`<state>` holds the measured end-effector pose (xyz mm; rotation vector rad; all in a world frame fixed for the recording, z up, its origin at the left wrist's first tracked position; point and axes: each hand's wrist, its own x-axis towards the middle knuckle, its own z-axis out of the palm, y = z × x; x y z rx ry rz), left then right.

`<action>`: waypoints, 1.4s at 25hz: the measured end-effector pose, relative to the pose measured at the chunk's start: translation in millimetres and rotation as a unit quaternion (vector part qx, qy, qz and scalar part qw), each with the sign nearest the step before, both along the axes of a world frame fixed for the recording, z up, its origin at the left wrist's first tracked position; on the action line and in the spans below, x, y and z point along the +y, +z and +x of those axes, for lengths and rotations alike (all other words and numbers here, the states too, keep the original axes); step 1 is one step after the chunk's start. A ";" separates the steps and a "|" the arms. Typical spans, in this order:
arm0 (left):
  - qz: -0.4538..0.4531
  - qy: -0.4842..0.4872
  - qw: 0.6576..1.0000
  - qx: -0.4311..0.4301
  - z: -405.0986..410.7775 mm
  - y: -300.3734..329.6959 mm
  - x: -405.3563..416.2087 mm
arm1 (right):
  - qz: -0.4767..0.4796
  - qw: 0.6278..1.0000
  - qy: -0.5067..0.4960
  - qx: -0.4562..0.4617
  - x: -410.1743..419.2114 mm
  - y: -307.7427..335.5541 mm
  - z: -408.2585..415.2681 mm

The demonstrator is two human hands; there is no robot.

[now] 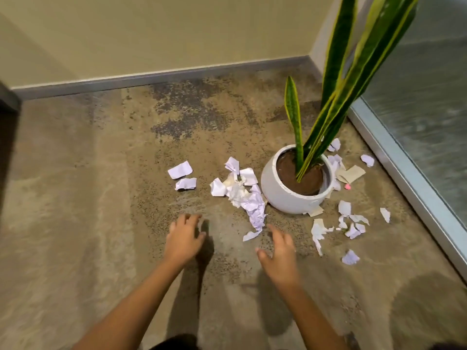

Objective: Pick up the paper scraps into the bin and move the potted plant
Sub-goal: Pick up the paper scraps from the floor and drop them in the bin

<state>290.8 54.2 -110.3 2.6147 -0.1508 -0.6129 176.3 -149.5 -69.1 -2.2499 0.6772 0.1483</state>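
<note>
A white round pot [285, 195] with brown soil and tall green-yellow sword leaves [336, 102] stands on the floor near the right corner. Several white paper scraps lie around it: a crumpled heap [246, 195] at its left, two pieces [180, 170] farther left, and more scraps [350, 223] at its front right and behind it. My left hand [183, 237] hovers empty over the floor, fingers loosely bent, left of the heap. My right hand [279, 256] reaches forward, empty and relaxed, just short of the nearest scrap [251, 235]. No bin is in view.
A beige wall with a grey baseboard [151, 80] closes the back. A metal-framed glass panel [409, 157] runs along the right. A small pink bit [347, 186] lies right of the pot. The mottled brown floor [75, 198] stretches to the left.
</note>
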 end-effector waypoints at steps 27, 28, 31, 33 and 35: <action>-0.168 -0.128 0.975 -0.070 117.1 -37.8 -53.8 | -0.091 0.991 -0.004 -0.094 -1.4 -59.3 0.8; -0.119 -0.160 0.978 -0.069 125.2 -38.3 -58.8 | -0.096 0.992 0.004 -0.080 0.2 -61.8 -5.3; 0.000 -0.248 0.969 -0.008 138.9 -46.1 -69.2 | -0.126 0.988 0.059 -0.063 3.1 -66.4 -22.8; 0.028 -0.311 0.949 0.045 120.1 -41.4 -89.6 | -0.156 0.983 0.092 -0.011 0.7 -76.6 -51.6; 0.057 -0.353 0.934 -0.009 88.3 -37.2 -112.8 | -0.150 0.981 0.114 0.039 -8.3 -73.0 -86.3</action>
